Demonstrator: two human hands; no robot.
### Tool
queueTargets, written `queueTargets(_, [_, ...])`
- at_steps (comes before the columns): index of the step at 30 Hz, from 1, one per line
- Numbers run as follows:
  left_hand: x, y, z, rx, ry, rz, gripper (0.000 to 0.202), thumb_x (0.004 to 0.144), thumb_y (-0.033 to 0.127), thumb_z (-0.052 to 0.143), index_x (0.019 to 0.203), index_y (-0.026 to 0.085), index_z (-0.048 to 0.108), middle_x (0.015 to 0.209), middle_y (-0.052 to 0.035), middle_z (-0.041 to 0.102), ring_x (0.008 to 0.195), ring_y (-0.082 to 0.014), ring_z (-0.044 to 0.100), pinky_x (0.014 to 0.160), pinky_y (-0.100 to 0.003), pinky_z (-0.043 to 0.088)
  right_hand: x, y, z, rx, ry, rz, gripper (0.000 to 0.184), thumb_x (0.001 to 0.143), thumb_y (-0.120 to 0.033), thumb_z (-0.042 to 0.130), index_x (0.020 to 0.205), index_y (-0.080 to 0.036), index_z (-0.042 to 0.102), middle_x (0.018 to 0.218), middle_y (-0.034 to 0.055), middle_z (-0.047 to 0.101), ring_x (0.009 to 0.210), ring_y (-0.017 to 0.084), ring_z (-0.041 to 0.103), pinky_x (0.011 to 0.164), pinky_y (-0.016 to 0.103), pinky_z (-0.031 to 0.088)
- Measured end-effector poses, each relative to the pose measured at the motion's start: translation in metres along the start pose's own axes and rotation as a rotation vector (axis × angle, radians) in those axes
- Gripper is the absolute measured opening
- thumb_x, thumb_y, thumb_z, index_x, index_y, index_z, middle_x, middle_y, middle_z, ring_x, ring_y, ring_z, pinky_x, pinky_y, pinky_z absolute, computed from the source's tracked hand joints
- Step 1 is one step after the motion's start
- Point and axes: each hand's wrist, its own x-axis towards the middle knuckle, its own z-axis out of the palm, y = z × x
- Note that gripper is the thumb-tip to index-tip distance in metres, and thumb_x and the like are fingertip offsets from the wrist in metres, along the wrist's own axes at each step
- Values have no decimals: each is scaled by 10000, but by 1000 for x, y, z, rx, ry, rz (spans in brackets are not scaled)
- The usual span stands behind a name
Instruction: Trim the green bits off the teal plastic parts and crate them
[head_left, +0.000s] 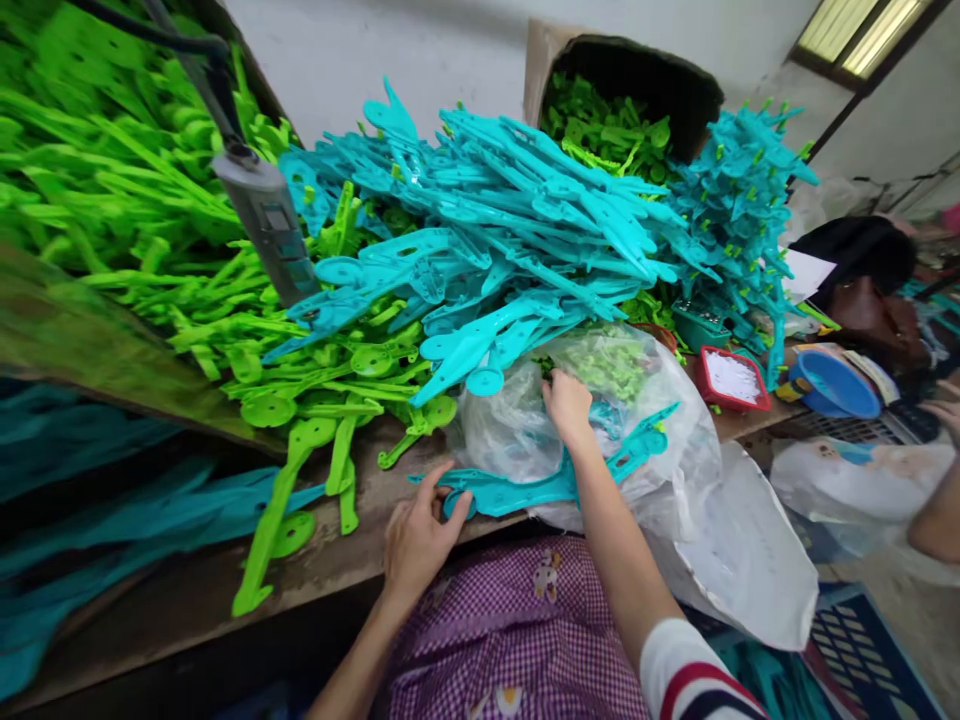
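A long turquoise plastic part [517, 494] lies across the front edge of the bench. My left hand [420, 530] grips its left end, thumb and fingers on either side of a round disc. Beyond the part, my right hand [568, 405] is at the opening of a clear plastic bag [510, 430], fingers curled down and closed. What those fingertips hold, if anything, is hidden. Small light-green pieces [611, 365] fill the bag beside that hand. My right forearm passes over the turquoise part and covers some of it.
A heap of turquoise parts [525, 210] rises behind the bag. Green plastic parts [127, 200] pile up at left, some overhanging the bench edge. A grey tool [266, 225] hangs over them. At right are a red tray [731, 380], a blue basin [836, 385] and another person's arm [937, 510].
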Motion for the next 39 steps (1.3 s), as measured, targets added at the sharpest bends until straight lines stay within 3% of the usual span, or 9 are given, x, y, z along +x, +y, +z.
queueTargets(4, [0, 3, -2, -35, 0, -6, 534, 906, 519, 571, 1380, 285, 496, 874, 8, 706, 729, -192, 645, 737, -312, 465, 3, 2, -4, -3, -74, -28, 298, 978, -343, 468, 1197, -231, 637, 1137, 104, 690, 1090, 257, 640, 920, 360, 475])
queueTargets(9, [-1, 6, -1, -127, 47, -49, 668, 896, 491, 602, 1479, 263, 369, 846, 16, 682, 678, -167, 614, 704, -292, 470, -7, 20, -13, 242, 63, -84, 281, 991, -316, 432, 1175, -194, 605, 1136, 102, 683, 1055, 244, 645, 926, 359, 478])
queueTargets(13, [-1, 5, 1, -217, 102, -86, 796, 880, 455, 633, 1533, 222, 241, 874, 7, 685, 686, -159, 620, 711, -290, 481, -63, 19, -20, 710, 156, -172, 311, 1025, -383, 390, 1227, -190, 525, 1037, 75, 688, 857, 185, 680, 806, 309, 521])
queueTargets(16, [-1, 7, -1, -172, 77, -79, 729, 888, 451, 623, 1511, 238, 311, 907, -12, 700, 737, -183, 651, 738, -311, 488, -117, -2, -9, 894, 30, -325, 288, 1026, -394, 428, 1213, -220, 561, 994, 49, 672, 843, 161, 671, 776, 281, 528])
queueTargets(19, [-1, 10, -6, -87, 17, -51, 739, 864, 487, 646, 1502, 258, 355, 949, -27, 719, 818, -230, 681, 796, -354, 494, -148, -25, 12, 827, -100, -550, 262, 1025, -326, 448, 1173, -235, 643, 1052, 66, 644, 981, 175, 634, 874, 300, 512])
queueTargets(22, [-2, 13, -11, -54, -28, -16, 879, 806, 537, 694, 1535, 245, 299, 1010, -46, 730, 902, -271, 694, 847, -387, 492, -151, -36, 29, 805, -107, -581, 286, 1011, -296, 480, 1257, -224, 606, 1091, 78, 640, 973, 177, 625, 886, 313, 517])
queueTargets(24, [-3, 14, -12, -48, -41, 2, 906, 791, 545, 703, 1540, 247, 289, 1036, -48, 732, 944, -285, 694, 865, -394, 488, -146, -37, 35, 780, -108, -598, 253, 995, -284, 518, 1218, -210, 612, 1076, 72, 656, 955, 180, 630, 883, 320, 521])
queueTargets(27, [-2, 15, -11, -39, -44, 9, 864, 799, 514, 698, 1529, 255, 315, 1044, -46, 735, 973, -286, 693, 896, -397, 474, -139, -37, 35, 699, -134, -699, 184, 998, -245, 507, 1111, -204, 645, 1058, 69, 667, 1003, 189, 628, 917, 332, 511])
queueTargets(39, [1, 13, -14, -78, -121, -3, 607, 875, 486, 612, 1410, 282, 411, 1042, -32, 740, 1028, -277, 684, 906, -412, 438, -127, -38, 31, 327, -205, -1049, 212, 1024, -204, 435, 1083, -186, 637, 1110, 87, 643, 1023, 183, 600, 901, 320, 522])
